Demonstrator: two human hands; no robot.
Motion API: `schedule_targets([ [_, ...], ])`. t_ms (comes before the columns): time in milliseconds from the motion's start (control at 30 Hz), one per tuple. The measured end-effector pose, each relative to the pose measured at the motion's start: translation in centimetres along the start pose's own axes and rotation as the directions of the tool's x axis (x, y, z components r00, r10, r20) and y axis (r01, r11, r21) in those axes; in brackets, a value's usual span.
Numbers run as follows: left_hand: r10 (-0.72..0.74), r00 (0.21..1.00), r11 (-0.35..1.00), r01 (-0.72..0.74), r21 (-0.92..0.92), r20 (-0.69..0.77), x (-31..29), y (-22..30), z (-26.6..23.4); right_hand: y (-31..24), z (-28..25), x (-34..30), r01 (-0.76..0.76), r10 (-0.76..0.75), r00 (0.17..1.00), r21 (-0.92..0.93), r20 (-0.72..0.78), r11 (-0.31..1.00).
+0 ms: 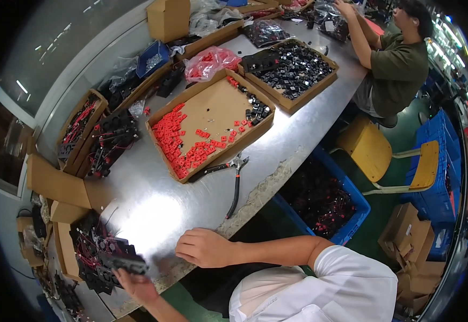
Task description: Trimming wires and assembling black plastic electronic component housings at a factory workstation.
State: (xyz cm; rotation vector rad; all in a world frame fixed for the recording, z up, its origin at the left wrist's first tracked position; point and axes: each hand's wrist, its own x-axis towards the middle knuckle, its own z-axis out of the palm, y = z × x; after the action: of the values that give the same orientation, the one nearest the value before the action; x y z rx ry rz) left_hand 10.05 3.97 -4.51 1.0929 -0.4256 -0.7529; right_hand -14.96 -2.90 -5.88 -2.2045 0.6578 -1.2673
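My left hand (139, 288) is at the near left edge of the table, its fingers closed on a dark flat part (128, 264) that is smeared by motion. Beside and beneath that part lies a heap of black plastic parts with red and black wires (90, 255). On the table's near edge rests my right hand (204, 247), fingers curled; whatever it may hold is hidden. Beyond it lie pliers with black handles (237, 182). Farther off, a cardboard tray (215, 110) holds small red blocks (176, 140) and some black pieces (259, 110).
Another cardboard tray (288, 105) of black pieces stands behind, near a bag of red parts (212, 63). An open carton (56, 182) is at the left. Right of the table are a blue crate (358, 216), a yellow chair (365, 147) and another person (403, 64).
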Motion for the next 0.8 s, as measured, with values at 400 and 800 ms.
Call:
schedule_targets([
  [400,-0.048,0.914,0.999,0.041,0.024,0.403,2.2,-0.3,-0.3,0.1,0.0,0.1,-0.027,0.026,0.999,0.04,0.032,0.999],
  [800,-0.123,0.969,0.986,0.144,-0.083,0.214,-1.2,-1.2,7.6,-0.7,-1.9,1.0,-0.232,0.248,0.969,0.377,0.007,0.897],
])
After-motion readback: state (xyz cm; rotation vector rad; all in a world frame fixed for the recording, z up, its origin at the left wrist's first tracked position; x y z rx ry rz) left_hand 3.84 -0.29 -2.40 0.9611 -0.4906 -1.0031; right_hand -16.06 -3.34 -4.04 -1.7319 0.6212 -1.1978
